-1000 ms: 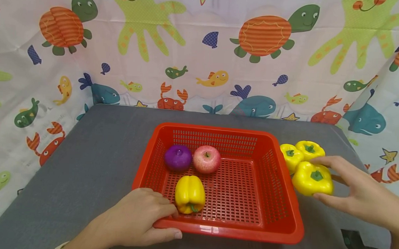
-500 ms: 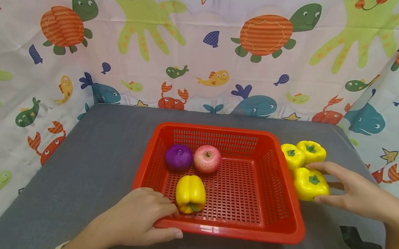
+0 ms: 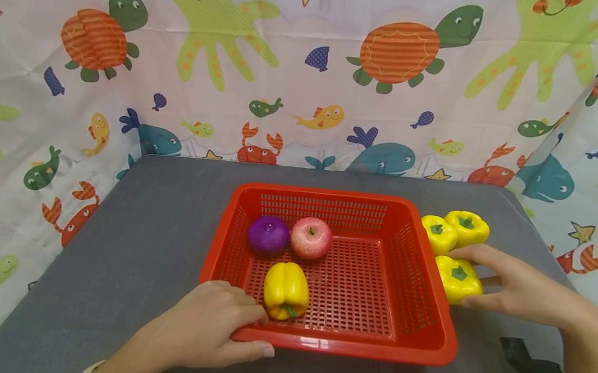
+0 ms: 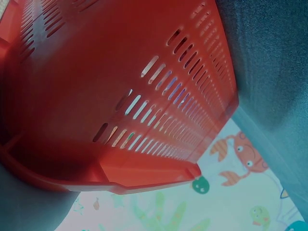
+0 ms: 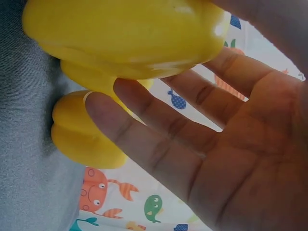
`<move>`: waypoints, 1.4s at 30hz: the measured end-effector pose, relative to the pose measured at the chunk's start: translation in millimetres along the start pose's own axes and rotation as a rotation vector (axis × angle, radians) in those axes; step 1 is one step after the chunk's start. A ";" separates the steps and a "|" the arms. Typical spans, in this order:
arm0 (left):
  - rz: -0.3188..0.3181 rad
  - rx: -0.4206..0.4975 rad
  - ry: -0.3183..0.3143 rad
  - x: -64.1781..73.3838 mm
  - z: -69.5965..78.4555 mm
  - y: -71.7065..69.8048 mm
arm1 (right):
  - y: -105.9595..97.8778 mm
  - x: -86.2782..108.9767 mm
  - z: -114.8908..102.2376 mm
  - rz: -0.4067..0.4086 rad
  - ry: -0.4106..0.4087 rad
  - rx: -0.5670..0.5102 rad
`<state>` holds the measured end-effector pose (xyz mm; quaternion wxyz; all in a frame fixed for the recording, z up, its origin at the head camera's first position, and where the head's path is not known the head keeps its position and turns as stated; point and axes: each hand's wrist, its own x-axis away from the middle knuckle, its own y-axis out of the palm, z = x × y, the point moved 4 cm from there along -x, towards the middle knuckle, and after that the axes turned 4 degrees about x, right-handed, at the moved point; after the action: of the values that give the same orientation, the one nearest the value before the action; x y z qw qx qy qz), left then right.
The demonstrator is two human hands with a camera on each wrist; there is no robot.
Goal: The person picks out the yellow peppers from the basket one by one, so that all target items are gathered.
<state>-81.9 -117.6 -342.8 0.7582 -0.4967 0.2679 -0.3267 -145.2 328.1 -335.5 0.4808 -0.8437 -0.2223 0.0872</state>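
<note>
My left hand [image 3: 207, 327] grips the near left corner of a red plastic basket [image 3: 352, 347], thumb along the front rim and fingers over the edge. Its holed outer wall [image 4: 159, 96] fills the left wrist view. Inside lie a purple onion [image 3: 268, 235], a pink-red apple [image 3: 311, 238] and a yellow bell pepper [image 3: 286, 290] on its side. Right of the basket, my right hand [image 3: 520, 285] holds another yellow bell pepper [image 3: 456, 278] between thumb and fingers, close against the basket wall. In the right wrist view several fingers [image 5: 159, 139] reach along beneath this pepper [image 5: 125, 38].
Two more yellow bell peppers, one by the basket's right wall [image 3: 438, 235] and one behind it [image 3: 468, 227], stand on the grey table [image 3: 142, 230]. A curtain [image 3: 293, 86] printed with sea animals hangs behind and at both sides. A black strap [image 3: 529, 360] shows below the right wrist.
My right hand has moved the held bell pepper left and slightly nearer me, toward the basket's right wall. The left hand and the basket have stayed in place.
</note>
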 end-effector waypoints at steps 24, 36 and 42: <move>0.011 0.001 0.011 -1.0 0.8 0.1 | 7.0 -6.3 -2.2 -0.028 0.020 -0.063; 0.027 -0.009 0.014 -0.1 0.9 0.2 | 6.7 -7.3 -3.1 -0.016 0.019 -0.057; 0.041 -0.014 0.022 0.6 1.1 -0.8 | 1.3 -4.5 -4.7 0.022 0.022 0.001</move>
<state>-80.9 -117.7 -341.7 0.7583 -0.4927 0.2888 -0.3146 -147.1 321.9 -334.4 0.4826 -0.8468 -0.2075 0.0832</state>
